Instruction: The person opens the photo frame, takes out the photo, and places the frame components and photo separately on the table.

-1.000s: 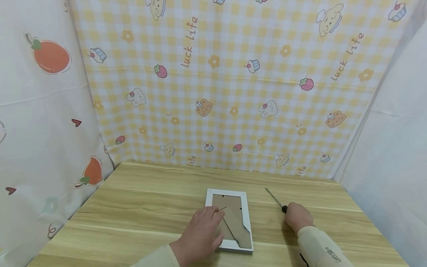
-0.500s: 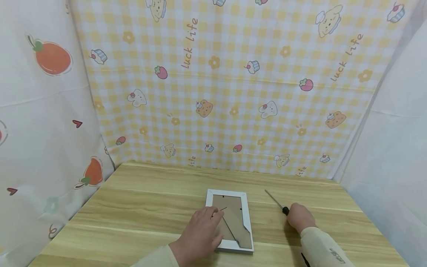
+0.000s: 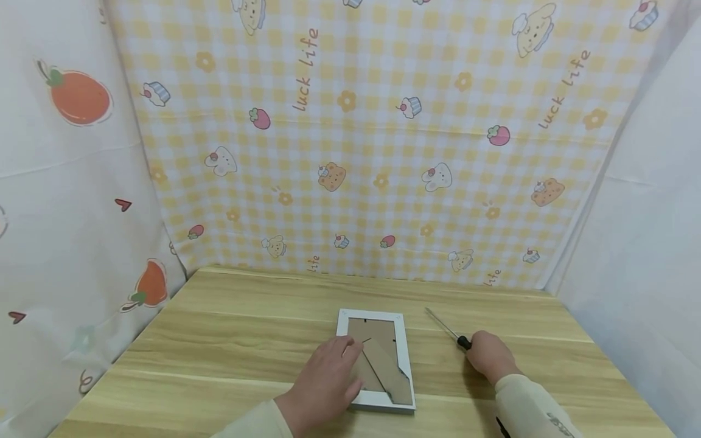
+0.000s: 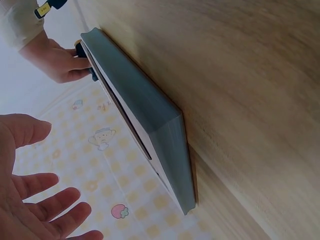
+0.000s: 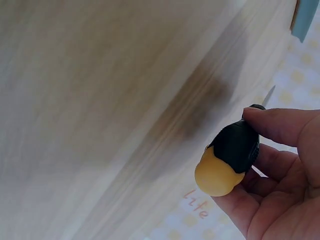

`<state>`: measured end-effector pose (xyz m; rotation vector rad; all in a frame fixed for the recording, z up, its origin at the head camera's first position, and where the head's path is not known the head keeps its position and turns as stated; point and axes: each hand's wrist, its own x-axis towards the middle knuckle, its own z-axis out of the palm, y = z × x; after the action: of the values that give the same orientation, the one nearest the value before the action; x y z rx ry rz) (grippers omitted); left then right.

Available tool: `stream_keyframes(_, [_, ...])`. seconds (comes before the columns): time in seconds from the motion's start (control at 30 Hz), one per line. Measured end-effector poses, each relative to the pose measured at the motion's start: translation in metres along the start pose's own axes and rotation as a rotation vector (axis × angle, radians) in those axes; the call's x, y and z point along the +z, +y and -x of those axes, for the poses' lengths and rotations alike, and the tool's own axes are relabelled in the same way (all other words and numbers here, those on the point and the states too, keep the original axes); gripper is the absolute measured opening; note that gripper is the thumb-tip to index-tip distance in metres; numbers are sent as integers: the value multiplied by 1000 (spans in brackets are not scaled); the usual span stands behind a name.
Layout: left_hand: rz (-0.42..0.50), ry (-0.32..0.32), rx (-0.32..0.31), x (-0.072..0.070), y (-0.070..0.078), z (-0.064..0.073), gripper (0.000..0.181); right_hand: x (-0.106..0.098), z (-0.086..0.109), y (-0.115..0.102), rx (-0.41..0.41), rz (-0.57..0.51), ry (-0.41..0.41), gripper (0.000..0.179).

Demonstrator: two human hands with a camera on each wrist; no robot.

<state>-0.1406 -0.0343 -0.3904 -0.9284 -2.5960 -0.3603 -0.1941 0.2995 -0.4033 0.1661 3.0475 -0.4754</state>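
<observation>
A white picture frame (image 3: 402, 350) lies back side up on the table, its brown backing board (image 3: 383, 359) showing. A thin dark line runs slantwise across the board, and the lower right corner of the white border has a cut-in edge. My left hand (image 3: 325, 380) is over the frame's left side with fingers relaxed; the left wrist view shows them spread apart, beside the frame's grey-green edge (image 4: 145, 95). To the right of the frame, my right hand (image 3: 490, 354) grips a screwdriver (image 5: 235, 150) by its black and yellow handle, the metal shaft (image 3: 442, 323) pointing forward and left.
The wood-grain table (image 3: 230, 340) reaches back to a yellow checked cloth (image 3: 378, 146) with cartoon prints. White cloths hang at the left (image 3: 71, 243) and right (image 3: 652, 243) sides.
The right hand has shifted the screwdriver slightly left, toward the picture frame. The left hand stays over the frame almost unmoved. The head view has turned a little.
</observation>
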Motion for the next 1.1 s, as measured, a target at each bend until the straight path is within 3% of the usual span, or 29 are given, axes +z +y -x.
stream_keyframes(0.23, [5,30,-4,1,-3,0,43,0,7,-11,-70,-2,51,21])
stream_keyframes(0.77, [3,75,15,1,-2,0,42,-6,22,-42,-172,40,104,4])
stream_keyframes(1.1, [1,62,7,0,-1,0,41,-2,36,-62,-274,107,182,7])
